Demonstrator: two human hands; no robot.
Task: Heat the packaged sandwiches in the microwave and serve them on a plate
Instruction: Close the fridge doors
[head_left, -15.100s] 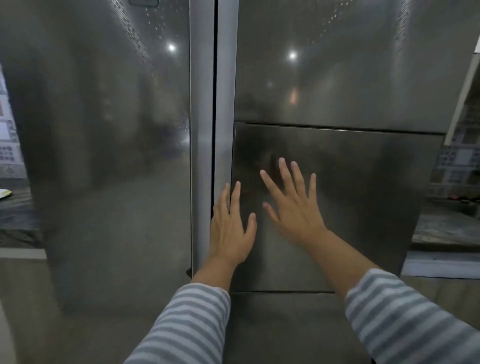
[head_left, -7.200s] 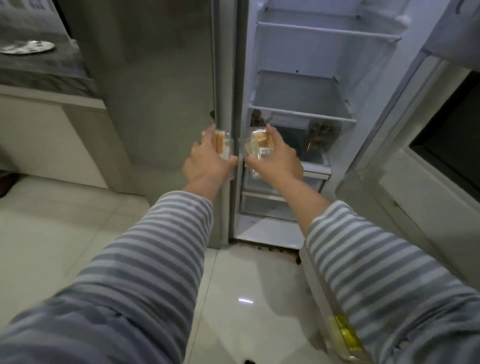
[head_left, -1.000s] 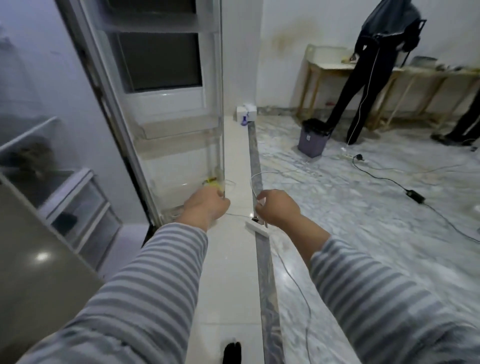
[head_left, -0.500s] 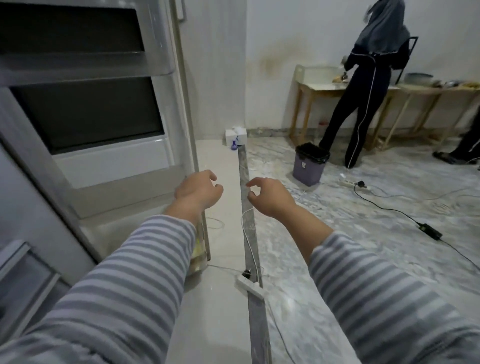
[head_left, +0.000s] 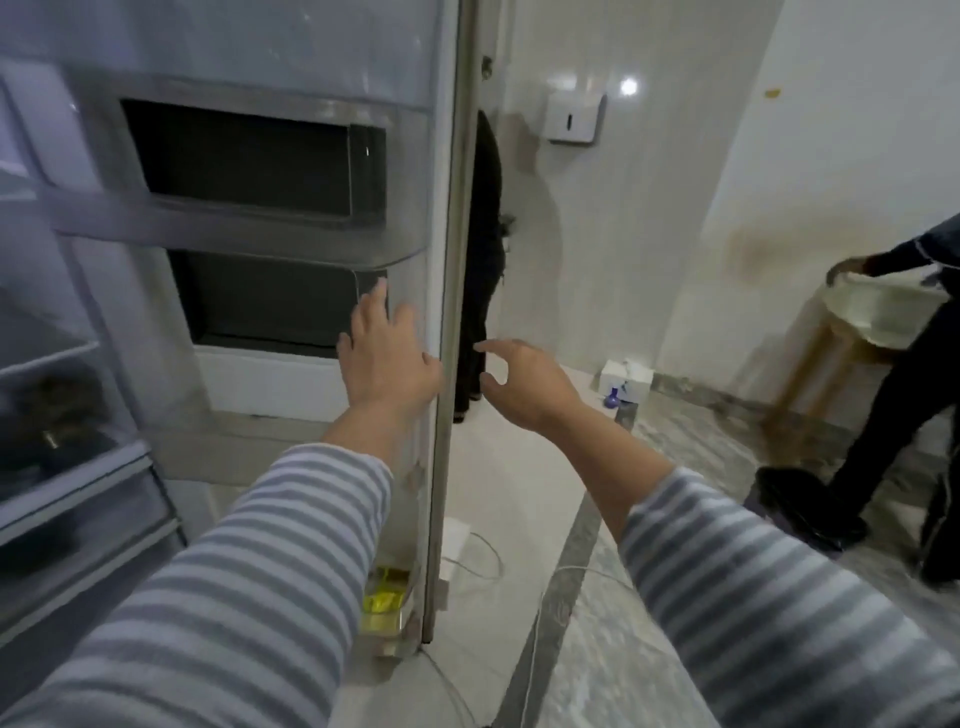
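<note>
The fridge door (head_left: 291, 218) stands open in front of me, its inner side with clear shelf bins facing me. My left hand (head_left: 384, 358) lies flat with straight fingers against the door's inner face near its free edge (head_left: 452, 312). My right hand (head_left: 519, 382) hovers just right of that edge with loosely curled fingers, holding nothing. No packaged sandwich, microwave or plate is in view.
Fridge shelves and drawers (head_left: 57, 467) show at the left. A yellow item (head_left: 384, 597) sits in the lowest door bin. A cable and white adapter (head_left: 457, 540) lie on the floor. A person in dark clothes (head_left: 893, 405) stands at a wooden table (head_left: 852, 332) on the right.
My view has swung up and left toward the door. My left hand has opened and gone flat onto the door's inner face; my right hand has risen beside the door edge.
</note>
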